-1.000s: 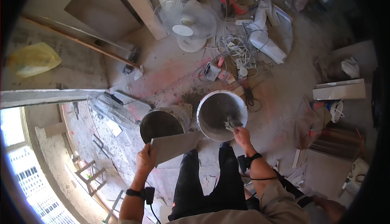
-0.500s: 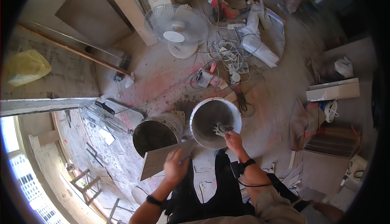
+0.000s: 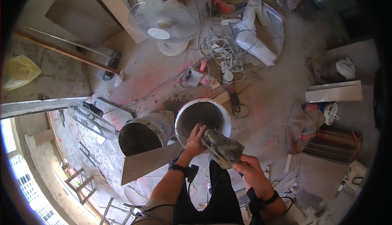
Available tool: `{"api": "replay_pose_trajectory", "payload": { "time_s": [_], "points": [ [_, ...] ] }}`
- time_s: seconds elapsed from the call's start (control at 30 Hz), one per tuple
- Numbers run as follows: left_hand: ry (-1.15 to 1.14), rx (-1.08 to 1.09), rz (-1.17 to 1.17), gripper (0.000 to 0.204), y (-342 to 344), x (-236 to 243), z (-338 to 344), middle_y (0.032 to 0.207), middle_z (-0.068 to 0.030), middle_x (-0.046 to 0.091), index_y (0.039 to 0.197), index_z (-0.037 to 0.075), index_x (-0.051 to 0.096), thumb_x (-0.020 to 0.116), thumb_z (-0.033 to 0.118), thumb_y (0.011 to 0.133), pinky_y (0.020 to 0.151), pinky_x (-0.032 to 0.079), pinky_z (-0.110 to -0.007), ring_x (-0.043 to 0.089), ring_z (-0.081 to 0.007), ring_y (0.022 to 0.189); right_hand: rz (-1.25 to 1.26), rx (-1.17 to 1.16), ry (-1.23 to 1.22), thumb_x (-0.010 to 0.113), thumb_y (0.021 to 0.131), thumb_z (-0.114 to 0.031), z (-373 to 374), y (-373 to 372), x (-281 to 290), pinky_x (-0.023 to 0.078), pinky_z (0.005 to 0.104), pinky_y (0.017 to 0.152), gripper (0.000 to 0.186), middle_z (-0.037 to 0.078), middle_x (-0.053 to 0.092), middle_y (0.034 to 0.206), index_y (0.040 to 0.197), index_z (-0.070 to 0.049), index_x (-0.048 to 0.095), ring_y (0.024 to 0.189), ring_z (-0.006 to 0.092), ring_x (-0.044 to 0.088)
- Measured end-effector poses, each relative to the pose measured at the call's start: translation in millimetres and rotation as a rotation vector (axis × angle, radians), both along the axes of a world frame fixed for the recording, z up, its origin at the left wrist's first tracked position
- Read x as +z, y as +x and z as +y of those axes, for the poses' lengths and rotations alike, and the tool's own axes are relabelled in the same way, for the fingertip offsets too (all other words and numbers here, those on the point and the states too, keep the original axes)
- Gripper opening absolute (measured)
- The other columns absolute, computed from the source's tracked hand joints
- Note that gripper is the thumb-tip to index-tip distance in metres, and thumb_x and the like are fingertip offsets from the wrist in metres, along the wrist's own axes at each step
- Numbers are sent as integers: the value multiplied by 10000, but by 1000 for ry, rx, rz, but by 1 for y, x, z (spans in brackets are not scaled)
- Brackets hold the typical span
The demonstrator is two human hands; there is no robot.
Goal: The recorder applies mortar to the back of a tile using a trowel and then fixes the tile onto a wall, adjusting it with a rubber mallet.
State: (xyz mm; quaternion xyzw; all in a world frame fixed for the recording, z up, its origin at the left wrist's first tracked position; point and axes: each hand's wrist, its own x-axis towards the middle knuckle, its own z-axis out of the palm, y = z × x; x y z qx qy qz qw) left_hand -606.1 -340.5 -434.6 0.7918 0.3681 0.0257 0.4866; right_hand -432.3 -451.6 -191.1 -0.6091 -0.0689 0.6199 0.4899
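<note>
Two bare hands with a crumpled grey-green cloth (image 3: 222,147), seen from the head. The right hand (image 3: 256,174) pinches the cloth at its lower right corner between thumb and fingers; the cloth lies in front of the near edge of a white bucket (image 3: 227,121) that stands on the floor (image 3: 271,115). The left hand (image 3: 195,141) is at the left edge of the cloth, its fingers straight and close together, pointing away from the body over the bucket's near side; whether they grip the cloth cannot be told. To the left, just beside the white bucket, is a second bucket (image 3: 163,123), its wall stained and its inside dark. A flat grey tile (image 3: 149,164) slants in front of it, its right end behind the left wrist. Farther off are a round fan (image 3: 158,33) and, to its right, a tangle of pale cables (image 3: 218,47).
</note>
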Motion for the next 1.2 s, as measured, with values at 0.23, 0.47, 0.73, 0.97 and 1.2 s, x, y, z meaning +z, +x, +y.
{"api": "replay_pose_trajectory", "payload": {
  "time_s": [0.23, 0.47, 0.73, 0.97, 1.2],
  "points": [
    [-670, 193, -201, 465, -20, -12, -7, 1223, -122, 592, 1199, 63, 602, 709, 97, 747, 979, 428, -339, 558, -248, 1126, -39, -108, -18, 571, 863, -174, -10, 31, -31, 361, 229, 595, 208, -40, 516, 725, 985, -23, 647, 645, 55, 459],
    [-878, 546, -261, 369, -35, 86, 1, 1065, -36, 672, 1120, 20, 650, 582, 32, 758, 901, 436, -268, 601, -152, 995, 157, -205, -504, 625, 856, -365, -28, -4, -201, 512, 400, 728, 405, 78, 564, 977, 1109, -63, 528, 859, 232, 608],
    [-1009, 636, -468, 484, -66, 126, -6, 1026, -83, 670, 1098, -25, 631, 591, -4, 616, 877, 472, -314, 624, -188, 964, 1058, -651, -4, 566, 903, -500, 47, -96, -247, 476, 455, 936, 566, 117, 605, 1170, 1261, -63, 525, 1060, 286, 589],
    [-1337, 761, -755, 661, -100, 107, 25, 1153, -183, 631, 1192, -46, 561, 565, 88, 544, 1037, 409, -448, 588, -341, 1107, 924, -684, 112, 538, 950, -245, 58, -98, -220, 479, 358, 956, 379, 114, 600, 1226, 1237, 3, 541, 1066, 224, 601],
    [-1471, 911, -460, 450, -80, 47, 47, 1179, -165, 601, 1224, -19, 525, 495, 90, 788, 982, 451, -431, 584, -305, 1090, 489, -133, -127, 654, 858, -148, 44, -73, -185, 487, 324, 906, 386, 106, 636, 1133, 1202, 9, 576, 999, 193, 617]
  ]
}}
